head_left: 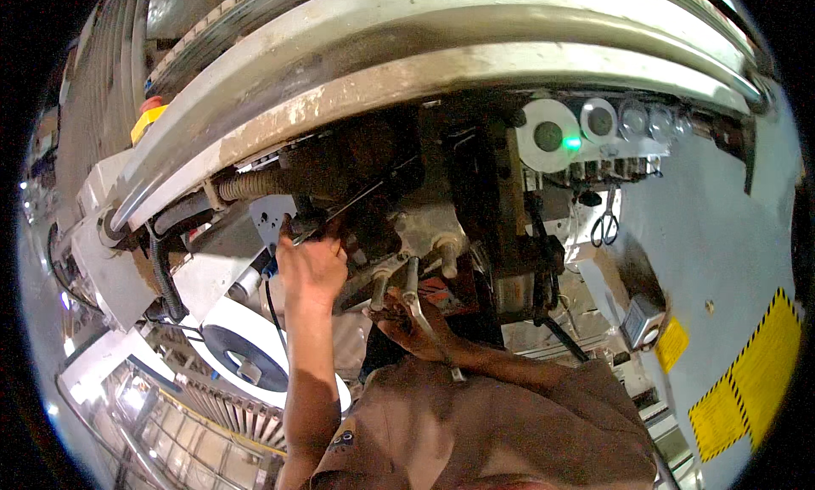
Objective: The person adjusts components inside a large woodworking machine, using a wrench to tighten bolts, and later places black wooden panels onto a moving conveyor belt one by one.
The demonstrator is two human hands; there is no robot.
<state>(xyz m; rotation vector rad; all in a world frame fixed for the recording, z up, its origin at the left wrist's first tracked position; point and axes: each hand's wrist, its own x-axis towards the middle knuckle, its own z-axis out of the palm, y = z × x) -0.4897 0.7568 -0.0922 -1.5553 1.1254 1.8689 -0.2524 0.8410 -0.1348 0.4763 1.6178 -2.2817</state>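
The person's left hand [312,265] is raised up into the underside of a big, grimy machine [407,184], its fingers curled shut around a thin dark tool [340,214] whose slim shaft slants up and to the right into the dark mechanism. The right hand [412,320] sits lower and a little to the right, closed around the shank of a metal spanner [418,307]; the spanner's upper end reaches up to the studs [446,256] that poke down from a pale metal block, and its lower end runs past the wrist over the brown sleeve [509,405]. Just left of the left hand a ribbed hose [250,184] lies under the long, scuffed cream beam [382,82] that arches across the top. Below the left forearm there is a white disc with a dark ring [246,350]. Off to the right, a roll of white tape [548,135] with a green light beside it sits under the beam, and a pair of scissors [604,222] hangs beneath it. Far right, yellow hazard labels [747,371] mark a grey panel.
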